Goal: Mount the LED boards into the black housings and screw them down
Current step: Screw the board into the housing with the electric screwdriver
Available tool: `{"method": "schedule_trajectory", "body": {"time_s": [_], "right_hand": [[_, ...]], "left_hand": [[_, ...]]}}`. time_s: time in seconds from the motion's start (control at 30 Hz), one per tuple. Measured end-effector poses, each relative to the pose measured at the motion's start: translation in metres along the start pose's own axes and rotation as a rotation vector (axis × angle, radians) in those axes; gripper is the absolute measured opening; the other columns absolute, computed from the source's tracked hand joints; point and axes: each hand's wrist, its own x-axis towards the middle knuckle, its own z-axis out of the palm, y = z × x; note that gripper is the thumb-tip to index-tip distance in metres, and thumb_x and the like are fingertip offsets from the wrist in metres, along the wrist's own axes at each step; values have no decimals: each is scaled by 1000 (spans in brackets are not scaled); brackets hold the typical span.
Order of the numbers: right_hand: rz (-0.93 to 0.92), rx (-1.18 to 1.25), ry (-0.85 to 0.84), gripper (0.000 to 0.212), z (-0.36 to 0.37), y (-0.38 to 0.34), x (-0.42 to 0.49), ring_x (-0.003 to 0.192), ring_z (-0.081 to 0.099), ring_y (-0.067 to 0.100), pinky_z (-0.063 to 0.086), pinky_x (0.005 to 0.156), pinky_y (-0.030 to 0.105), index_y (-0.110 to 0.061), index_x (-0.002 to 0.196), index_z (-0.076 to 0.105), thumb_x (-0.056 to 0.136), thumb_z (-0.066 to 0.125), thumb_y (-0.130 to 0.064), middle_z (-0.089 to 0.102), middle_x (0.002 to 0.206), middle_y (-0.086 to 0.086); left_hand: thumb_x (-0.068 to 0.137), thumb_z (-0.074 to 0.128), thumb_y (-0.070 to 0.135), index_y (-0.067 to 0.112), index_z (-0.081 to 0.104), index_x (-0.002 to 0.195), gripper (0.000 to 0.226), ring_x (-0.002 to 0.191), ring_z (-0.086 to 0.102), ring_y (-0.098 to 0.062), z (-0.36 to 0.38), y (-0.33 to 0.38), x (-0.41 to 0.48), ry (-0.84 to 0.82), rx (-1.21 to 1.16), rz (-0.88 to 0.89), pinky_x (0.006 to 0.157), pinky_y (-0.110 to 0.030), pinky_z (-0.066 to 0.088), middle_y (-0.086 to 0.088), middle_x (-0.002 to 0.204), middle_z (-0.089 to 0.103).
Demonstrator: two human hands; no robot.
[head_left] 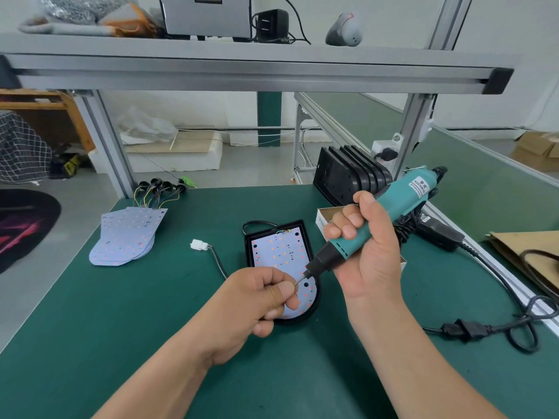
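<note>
Ctr of frame: LED board [278, 252] lying inside black housing [248, 252] on green mat [151, 313]. Just right, right hand [363, 252] w/ all fingers wrapped round teal screwdriver [402, 204], angled down-left over board. Lower ctr, left hand [257, 297] curled, thumb & forefinger pinching thin metal piece [298, 282] at driver's tip (screw or bit, can't tell). Left of ctr: spare LED boards [127, 237], stacked. Upper right of ctr: spare housings [348, 173] on edge.

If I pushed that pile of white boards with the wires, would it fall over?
It probably wouldn't topple, because the pile of LED boards is flat and low. The thin boards lie fanned out, so they would likely slide apart over each other. Their wires look floppy and bunched together, so they might drag or tangle.
</note>
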Motion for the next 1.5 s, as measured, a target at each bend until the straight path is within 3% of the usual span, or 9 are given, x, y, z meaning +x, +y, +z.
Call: {"method": "schedule_trajectory", "body": {"time_s": [0.13,0.3,0.5,0.77,1.0,1.1,1.2,1.33,1.5], "right_hand": [[17,-35,12,12,1,0,0,53,41,10,45,55,26,-19,91,56,95,68,-17,43,66,-5],[20,-60,28,10,1,-2,0,52,41,10,46,55,27,-18,92,56,97,65,-16,42,66,-4],[21,-47,71,13,0,-1,0,54,40,10,45,55,27,-18,90,56,96,67,-15,43,67,-4],[15,-37,64,15,-3,-2,2,53,41,10,45,56,27,-18,91,54,96,68,-17,43,67,-5],[24,-84,1,12,0,-3,0,52,41,10,46,55,27,-19,90,56,98,66,-18,43,66,-5],[21,-142,-39,10,3,-5,-2,53,41,11,46,56,28,-18,93,57,99,65,-18,42,68,-4],[9,-208,-54,10,4,-3,-4,54,42,13,48,57,29,-17,95,58,99,67,-18,42,69,-1],[33,-215,-61,12,4,-2,-4,53,41,12,47,56,29,-17,97,57,97,69,-20,41,70,-2],[56,-120,-33,12,-2,-3,-3,54,41,9,46,56,26,-19,95,57,97,68,-21,41,69,-5]], "left_hand": [[91,68,25,22,77,80,14,60,33,-14,0,-1,0,-5,30,1,46,-21,29,-6,86,69],[89,68,26,24,77,79,14,58,32,-13,1,-3,1,12,57,9,46,-21,30,-5,84,69],[107,60,9,19,76,82,31,59,30,-13,2,-2,-1,14,15,15,47,-21,29,-6,86,69],[107,59,4,6,73,95,18,58,31,-12,3,-2,-1,19,-24,12,45,-20,29,-5,88,70],[87,68,28,20,76,85,12,56,30,-14,3,-5,1,32,91,45,48,-25,28,-8,86,67],[79,67,39,21,74,87,20,61,27,-22,3,-6,1,96,206,59,52,-31,24,-12,85,61],[88,64,33,31,72,85,9,54,34,-17,5,-9,0,157,344,100,51,-28,29,-1,80,71],[97,62,25,34,71,84,18,53,35,-16,7,-11,-1,165,396,106,50,-27,31,7,80,73],[85,64,34,20,74,86,18,57,27,-19,7,-6,-3,75,212,66,53,-33,23,-12,83,56]]}}
